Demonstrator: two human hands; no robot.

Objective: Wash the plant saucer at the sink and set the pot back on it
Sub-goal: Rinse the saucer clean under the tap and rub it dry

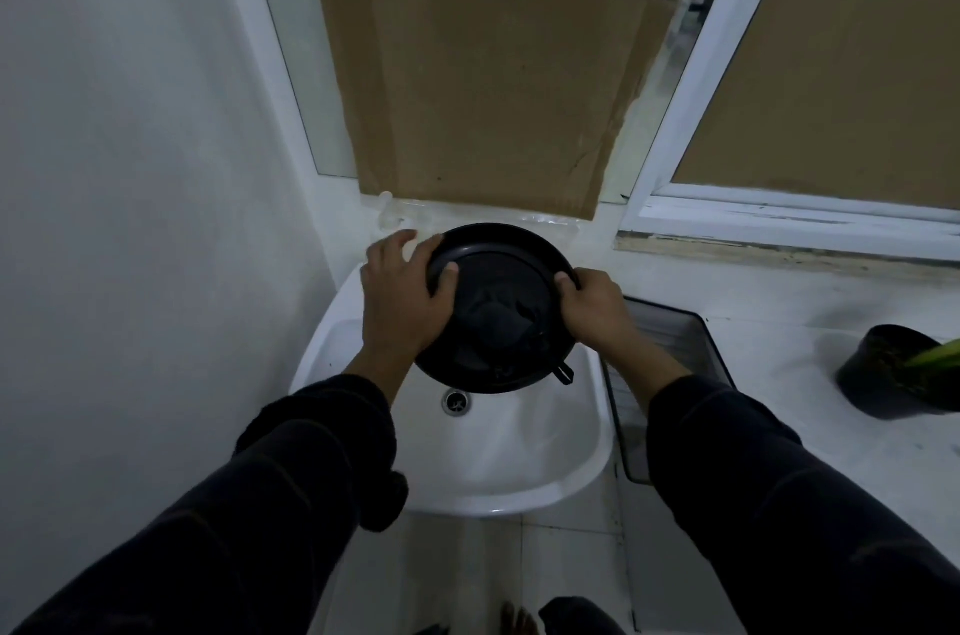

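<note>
Both hands hold the round black plastic plant saucer over the white ceramic sink, tilted so its inner face turns toward the person. The left hand wraps the left rim, thumb pressed on the inner face; the right hand has its fingers curled tight over the right rim. The drain lies just below the fingers. The black pot with green leaves stands on the white bench, well off to the right of the right fingers, so that hand is nearer it.
</note>
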